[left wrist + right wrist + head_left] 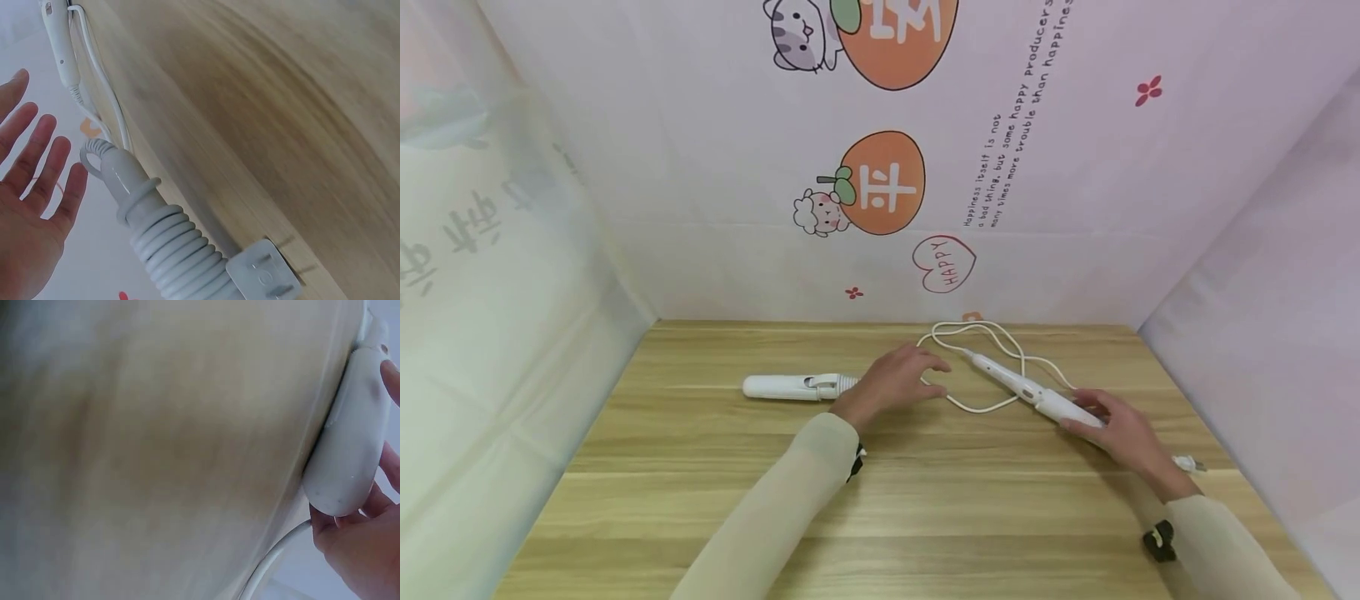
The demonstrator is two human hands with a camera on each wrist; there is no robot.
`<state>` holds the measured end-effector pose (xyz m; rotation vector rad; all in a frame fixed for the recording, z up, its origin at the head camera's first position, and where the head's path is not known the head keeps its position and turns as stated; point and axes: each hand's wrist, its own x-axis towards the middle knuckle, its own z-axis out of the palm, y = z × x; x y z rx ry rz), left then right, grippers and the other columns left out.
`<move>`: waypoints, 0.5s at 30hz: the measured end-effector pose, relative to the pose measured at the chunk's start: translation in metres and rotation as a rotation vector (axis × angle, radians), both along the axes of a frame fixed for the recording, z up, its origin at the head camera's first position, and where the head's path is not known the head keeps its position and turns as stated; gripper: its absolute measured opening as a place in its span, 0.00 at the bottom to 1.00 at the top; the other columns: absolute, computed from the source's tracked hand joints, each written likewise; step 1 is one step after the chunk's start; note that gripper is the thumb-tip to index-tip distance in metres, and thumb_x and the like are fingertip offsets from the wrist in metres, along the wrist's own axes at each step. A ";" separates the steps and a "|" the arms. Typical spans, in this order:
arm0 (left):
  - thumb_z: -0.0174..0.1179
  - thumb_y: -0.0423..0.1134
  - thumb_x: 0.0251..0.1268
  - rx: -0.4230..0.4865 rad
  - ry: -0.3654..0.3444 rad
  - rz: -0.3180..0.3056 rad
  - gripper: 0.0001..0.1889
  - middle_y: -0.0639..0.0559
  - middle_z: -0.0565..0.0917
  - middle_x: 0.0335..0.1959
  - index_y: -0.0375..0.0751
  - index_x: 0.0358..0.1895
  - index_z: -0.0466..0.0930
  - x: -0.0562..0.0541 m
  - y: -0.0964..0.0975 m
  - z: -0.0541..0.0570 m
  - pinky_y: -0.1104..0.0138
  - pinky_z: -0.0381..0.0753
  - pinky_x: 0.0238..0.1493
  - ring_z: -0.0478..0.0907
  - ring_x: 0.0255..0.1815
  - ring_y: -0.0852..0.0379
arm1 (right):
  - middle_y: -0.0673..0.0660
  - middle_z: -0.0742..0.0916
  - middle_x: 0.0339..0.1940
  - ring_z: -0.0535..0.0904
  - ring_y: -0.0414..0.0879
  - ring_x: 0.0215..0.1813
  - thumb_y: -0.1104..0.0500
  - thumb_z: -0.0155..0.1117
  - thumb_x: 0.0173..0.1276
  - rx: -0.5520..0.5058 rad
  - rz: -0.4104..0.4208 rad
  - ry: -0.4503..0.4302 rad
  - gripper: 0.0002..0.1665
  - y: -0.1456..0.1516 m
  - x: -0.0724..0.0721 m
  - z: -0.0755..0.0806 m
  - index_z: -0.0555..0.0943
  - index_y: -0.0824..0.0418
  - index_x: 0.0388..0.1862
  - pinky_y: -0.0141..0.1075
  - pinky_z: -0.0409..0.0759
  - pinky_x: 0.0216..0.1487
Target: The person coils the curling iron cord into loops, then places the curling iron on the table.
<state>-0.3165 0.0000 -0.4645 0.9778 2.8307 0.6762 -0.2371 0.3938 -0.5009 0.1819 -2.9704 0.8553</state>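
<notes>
Two white curling irons lie on the wooden table. The left curling iron (782, 387) has its cord (181, 244) coiled round the handle, with the plug (264, 274) beside the coils. Over that handle is my left hand (891, 383), fingers spread and apart from it in the left wrist view. The right curling iron (1018, 383) lies at a slant, its white cord (977, 410) loose in loops. My right hand (1123, 433) holds its wide near end between thumb and fingers; in the right wrist view the fingers (322, 528) pass behind the rounded tip (337, 494).
A second plug (1187, 463) lies right of my right hand, near the table's right edge. A printed cloth wall (737, 250) rises along the back edge, and pale cloth sides (1262, 333) stand left and right. Bare wood (962, 517) shows between my forearms.
</notes>
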 end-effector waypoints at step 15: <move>0.71 0.51 0.77 0.060 -0.013 -0.038 0.23 0.58 0.83 0.74 0.54 0.70 0.85 -0.003 0.014 -0.002 0.54 0.70 0.82 0.76 0.78 0.54 | 0.67 0.86 0.71 0.81 0.60 0.69 0.46 0.79 0.72 -0.005 0.046 0.029 0.35 0.010 0.007 -0.001 0.83 0.58 0.73 0.36 0.76 0.58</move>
